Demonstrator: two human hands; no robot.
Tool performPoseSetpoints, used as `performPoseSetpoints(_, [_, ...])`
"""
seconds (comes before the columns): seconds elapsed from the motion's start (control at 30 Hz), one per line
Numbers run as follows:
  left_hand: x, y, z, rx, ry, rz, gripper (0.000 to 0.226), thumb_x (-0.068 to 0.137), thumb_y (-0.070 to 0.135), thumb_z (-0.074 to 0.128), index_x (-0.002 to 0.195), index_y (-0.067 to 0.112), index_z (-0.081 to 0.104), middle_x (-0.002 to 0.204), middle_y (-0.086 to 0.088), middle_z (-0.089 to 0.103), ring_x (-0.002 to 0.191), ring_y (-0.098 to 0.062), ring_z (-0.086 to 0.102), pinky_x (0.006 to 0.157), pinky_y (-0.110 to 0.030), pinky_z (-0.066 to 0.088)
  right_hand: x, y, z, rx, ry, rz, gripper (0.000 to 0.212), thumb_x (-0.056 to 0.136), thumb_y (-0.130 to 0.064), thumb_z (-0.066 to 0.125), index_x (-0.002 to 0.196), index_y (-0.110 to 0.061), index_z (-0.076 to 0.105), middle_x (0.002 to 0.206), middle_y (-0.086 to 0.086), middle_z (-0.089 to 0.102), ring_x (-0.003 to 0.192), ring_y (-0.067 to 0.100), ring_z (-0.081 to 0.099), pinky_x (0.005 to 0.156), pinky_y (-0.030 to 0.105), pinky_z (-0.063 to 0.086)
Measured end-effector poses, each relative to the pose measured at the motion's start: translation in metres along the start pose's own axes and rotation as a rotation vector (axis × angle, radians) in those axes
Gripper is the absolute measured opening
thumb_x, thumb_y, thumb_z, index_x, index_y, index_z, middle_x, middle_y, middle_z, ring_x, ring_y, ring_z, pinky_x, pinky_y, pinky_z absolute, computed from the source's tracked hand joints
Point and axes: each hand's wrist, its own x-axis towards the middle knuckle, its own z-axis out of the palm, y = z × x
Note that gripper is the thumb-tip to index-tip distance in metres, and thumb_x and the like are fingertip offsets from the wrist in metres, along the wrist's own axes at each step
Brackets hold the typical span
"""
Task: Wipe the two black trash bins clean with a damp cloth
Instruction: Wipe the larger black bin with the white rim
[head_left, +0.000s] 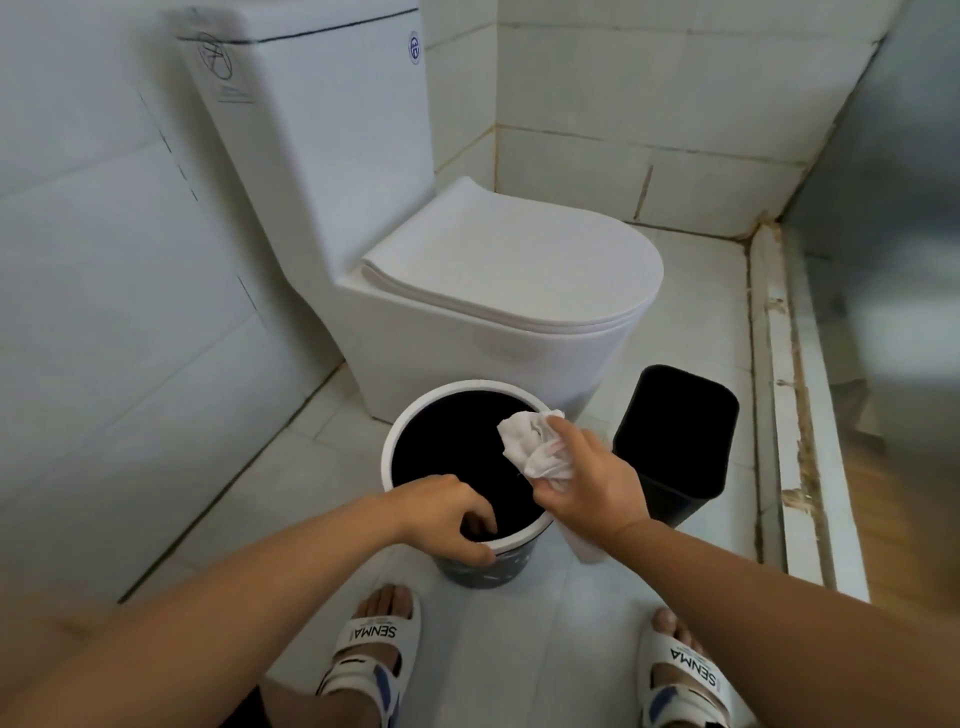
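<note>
Head view, looking down: the round trash bin (467, 457) with the white rim stands on the floor tiles (675, 291) directly in front of the toilet (467, 291), which serves as the reference landmark. Its interior is black; the outer wall visible below the rim is dark with light flecks. The rectangular black trash bin (675, 441) stands just beside it, on the side farther from the tiled wall, also in front of the toilet base.

The left hand (447, 514) grips the near rim of the round bin, fingers curled over the edge into the opening, thumb outside. The right hand (592, 488) holds a crumpled white cloth (535, 447) pinched in its fingers, above the bin's opening at its toilet-side right edge. Whether the cloth touches the rim cannot be determined.

Handling assessment: both bins appear to be thin plastic, likely light and stiff, and liable to slide or tip on smooth tile under wiping pressure. Hold at the rim, as the left hand does, opposite the area being wiped. The cloth is soft and conforms to curved surfaces; bunch it firmly to prevent slipping.

Two feet in white slide sandals (379, 644) stand on the near side of the bins, away from the toilet.
</note>
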Motion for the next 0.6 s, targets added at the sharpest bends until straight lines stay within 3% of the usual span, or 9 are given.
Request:
performPoseSetpoints(0.13, [0.001,0.004,0.014,0.005,0.025,0.035,0.029,0.091,0.05,0.063,0.103,0.025,0.073,0.091,0.008,0.073,0.075,-0.011,0.064,0.07,-0.037,0.055,-0.002,0.0,0.005,-0.018,0.029,-0.013,0.079,0.083,-0.053,0.072,0.152,-0.03,0.043,0.128,0.004,0.063,0.098,0.032,0.069,0.075,0.04,0.057])
performPoseSetpoints(0.27, [0.005,0.01,0.033,0.081,0.125,0.074,0.024,0.097,0.041,0.059,0.091,0.018,0.065,0.083,-0.001,0.069,0.068,-0.017,0.057,0.064,-0.029,0.039,-0.003,0.001,0.008,-0.037,0.071,-0.042,0.076,0.08,-0.055,0.067,0.149,-0.03,0.047,0.119,0.004,0.066,0.09,0.031,0.07,0.067,0.038,0.054])
performPoseSetpoints(0.37, [0.007,0.01,0.037,0.122,0.156,0.049,0.029,0.097,0.043,0.058,0.093,0.015,0.065,0.086,-0.008,0.072,0.075,-0.026,0.064,0.066,-0.029,0.04,-0.004,0.001,0.009,-0.019,0.068,-0.03,0.076,0.083,-0.05,0.073,0.15,-0.03,0.045,0.12,0.002,0.064,0.091,0.028,0.068,0.07,0.038,0.057])
performPoseSetpoints(0.6, [0.008,0.003,0.041,0.251,0.204,0.08,0.029,0.091,0.039,0.061,0.091,0.011,0.069,0.082,-0.011,0.071,0.074,-0.031,0.066,0.067,-0.032,0.047,-0.005,-0.001,0.009,0.003,0.069,-0.029,0.077,0.084,-0.05,0.073,0.152,-0.03,0.043,0.122,0.002,0.063,0.093,0.028,0.068,0.073,0.038,0.058])
